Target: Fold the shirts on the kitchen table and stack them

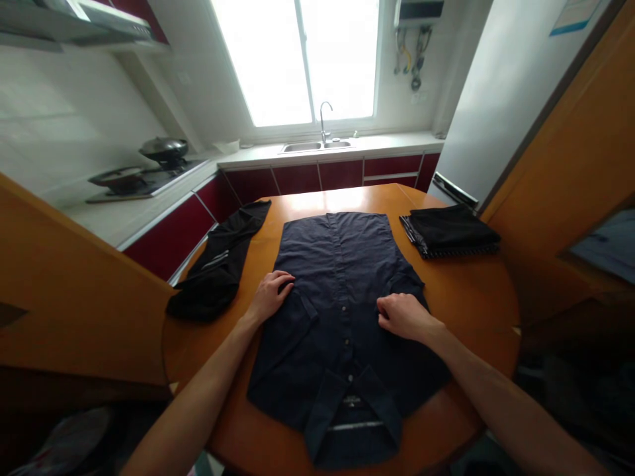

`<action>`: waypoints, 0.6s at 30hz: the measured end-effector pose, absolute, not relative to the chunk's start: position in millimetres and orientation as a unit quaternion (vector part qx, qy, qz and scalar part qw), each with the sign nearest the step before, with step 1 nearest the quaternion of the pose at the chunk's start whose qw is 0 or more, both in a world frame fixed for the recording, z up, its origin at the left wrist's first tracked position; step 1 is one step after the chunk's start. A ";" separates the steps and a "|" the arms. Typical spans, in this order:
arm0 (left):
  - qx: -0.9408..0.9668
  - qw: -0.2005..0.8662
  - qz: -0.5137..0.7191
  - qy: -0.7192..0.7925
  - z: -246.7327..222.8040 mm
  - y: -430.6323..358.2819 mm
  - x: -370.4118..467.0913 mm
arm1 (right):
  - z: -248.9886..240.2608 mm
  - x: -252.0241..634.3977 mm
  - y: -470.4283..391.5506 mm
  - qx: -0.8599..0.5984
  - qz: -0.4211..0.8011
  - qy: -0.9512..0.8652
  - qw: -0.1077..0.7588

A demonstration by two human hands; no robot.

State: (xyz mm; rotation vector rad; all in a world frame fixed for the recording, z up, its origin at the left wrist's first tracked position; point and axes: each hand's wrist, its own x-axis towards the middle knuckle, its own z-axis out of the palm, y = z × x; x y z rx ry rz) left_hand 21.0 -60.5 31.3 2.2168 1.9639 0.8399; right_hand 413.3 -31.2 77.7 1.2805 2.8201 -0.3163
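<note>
A dark navy button-up shirt (pixel 337 264) lies front side up on the table, its collar toward me and its hem toward the window. Its sleeves lie folded in over the front. My left hand (pixel 274 293) is at the shirt's left edge, just above the folded sleeve, with the fingers curled and the thumb close to them on the cloth. On the other side, my right hand (pixel 403 314) is closed, knuckles up, on the right sleeve. Its fingertips are partly hidden, with dark cloth beneath them.
The wooden table (pixel 456 297) has rounded ends. At its left lies a rumpled black garment (pixel 213 264) with light stripes; at its right, a stack of folded dark clothes (pixel 451 230). Beyond are a sink (pixel 302 147), a stove (pixel 163 175) with pans, and a fridge (pixel 476 112).
</note>
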 end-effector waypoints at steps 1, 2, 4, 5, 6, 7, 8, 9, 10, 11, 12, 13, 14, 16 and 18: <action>0.720 0.031 0.274 0.636 31.5 -60.8 21.1 | 78.1 413.1 -31.4 0.406 -0.101 0.908 0.015; 0.721 0.029 0.276 0.635 31.6 -61.1 21.1 | 78.3 413.1 -31.5 0.401 -0.100 0.911 0.015; 0.722 0.027 0.276 0.634 31.6 -61.8 21.1 | 78.2 413.5 -31.2 0.397 -0.099 0.913 0.014; 0.722 0.027 0.275 0.634 31.6 -62.1 21.1 | 77.9 413.9 -31.0 0.397 -0.100 0.912 0.014; 0.723 0.027 0.274 0.634 31.5 -62.4 21.1 | 77.8 414.4 -30.8 0.399 -0.102 0.911 0.013; 0.723 0.028 0.273 0.634 31.5 -62.6 21.1 | 77.8 414.9 -30.6 0.400 -0.106 0.910 0.011; 0.722 0.030 0.274 0.634 31.4 -62.6 21.1 | 78.0 415.4 -30.6 0.401 -0.111 0.909 0.010; 0.722 0.033 0.276 0.634 31.3 -62.6 21.0 | 78.6 415.7 -30.8 0.402 -0.117 0.908 0.009; 0.720 0.036 0.280 0.633 31.3 -62.3 20.6 | 79.5 415.9 -31.1 0.406 -0.123 0.906 0.010; 0.719 0.039 0.286 0.633 31.3 -61.9 19.9 | 80.5 415.9 -31.6 0.410 -0.128 0.903 0.013; 0.716 0.042 0.294 0.632 31.5 -61.3 18.6 | 81.6 415.7 -32.1 0.415 -0.135 0.899 0.017; 0.710 0.044 0.305 0.633 31.7 -60.8 16.7 | 82.7 415.3 -32.7 0.420 -0.140 0.897 0.022; 0.700 0.045 0.319 0.637 32.0 -60.3 14.1 | 83.5 414.9 -33.2 0.422 -0.144 0.895 0.026; 0.670 0.043 0.354 0.651 33.2 -60.0 7.4 | 84.1 414.1 -33.9 0.423 -0.144 0.894 0.029; 0.634 0.045 0.387 0.668 34.8 -61.0 0.1 | 83.4 413.6 -34.1 0.422 -0.135 0.896 0.029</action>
